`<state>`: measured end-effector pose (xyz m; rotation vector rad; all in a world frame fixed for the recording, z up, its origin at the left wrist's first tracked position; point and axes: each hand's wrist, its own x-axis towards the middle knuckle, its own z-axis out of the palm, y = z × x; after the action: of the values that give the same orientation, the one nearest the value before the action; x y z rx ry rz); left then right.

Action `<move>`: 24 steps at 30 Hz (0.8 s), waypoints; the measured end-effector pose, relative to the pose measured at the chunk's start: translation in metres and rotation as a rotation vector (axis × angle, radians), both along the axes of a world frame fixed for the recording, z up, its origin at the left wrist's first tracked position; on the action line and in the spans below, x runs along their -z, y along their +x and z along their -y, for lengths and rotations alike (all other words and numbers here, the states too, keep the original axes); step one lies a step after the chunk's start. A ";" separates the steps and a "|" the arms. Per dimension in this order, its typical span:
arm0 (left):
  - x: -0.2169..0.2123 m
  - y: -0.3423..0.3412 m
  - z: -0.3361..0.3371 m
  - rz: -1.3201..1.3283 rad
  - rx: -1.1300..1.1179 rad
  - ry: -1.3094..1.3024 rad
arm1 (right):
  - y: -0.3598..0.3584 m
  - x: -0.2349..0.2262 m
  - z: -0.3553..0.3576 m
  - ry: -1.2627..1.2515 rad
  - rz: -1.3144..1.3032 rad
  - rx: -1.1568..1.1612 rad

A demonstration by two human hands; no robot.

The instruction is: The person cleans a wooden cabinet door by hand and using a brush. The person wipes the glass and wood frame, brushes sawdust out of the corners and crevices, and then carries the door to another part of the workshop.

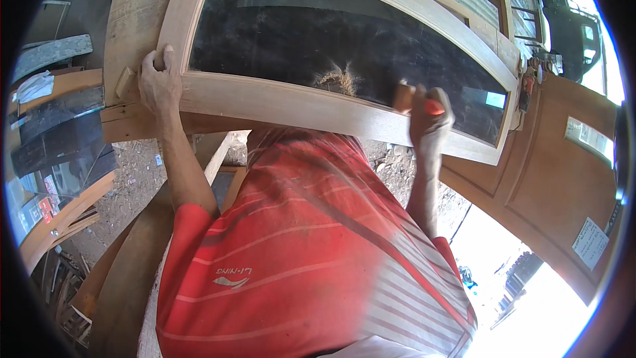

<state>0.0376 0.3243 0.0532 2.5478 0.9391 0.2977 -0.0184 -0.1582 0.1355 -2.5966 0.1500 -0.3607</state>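
A pale wooden frame [265,89] with a dark glass panel [265,33] lies across the bench in front of me. At its near left corner, my left hand [161,87] grips the edge with curled fingers. My right hand [430,119] is closed round a small tool [402,97] with a brown block-like end and an orange part; motion blurs it and its kind is unclear. It is over the near rail, toward the right. A small heap of sawdust [341,82] is on the glass near that rail, between my hands.
Boards [132,26] support the frame's left end, with a small wood block [124,83] beside my left hand. A brown panelled door [543,166] stands at the right. Glass sheets and wood pieces [59,132] are stacked at the left. Rubble covers the ground [138,176].
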 end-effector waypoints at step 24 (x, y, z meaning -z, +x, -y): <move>0.004 -0.003 0.001 0.007 0.012 -0.021 | 0.042 -0.008 -0.051 0.667 -0.146 -0.240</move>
<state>0.0351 0.3236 0.0496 2.5307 0.9191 0.2918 0.0240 -0.1075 0.1435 -1.9474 0.0018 -0.0188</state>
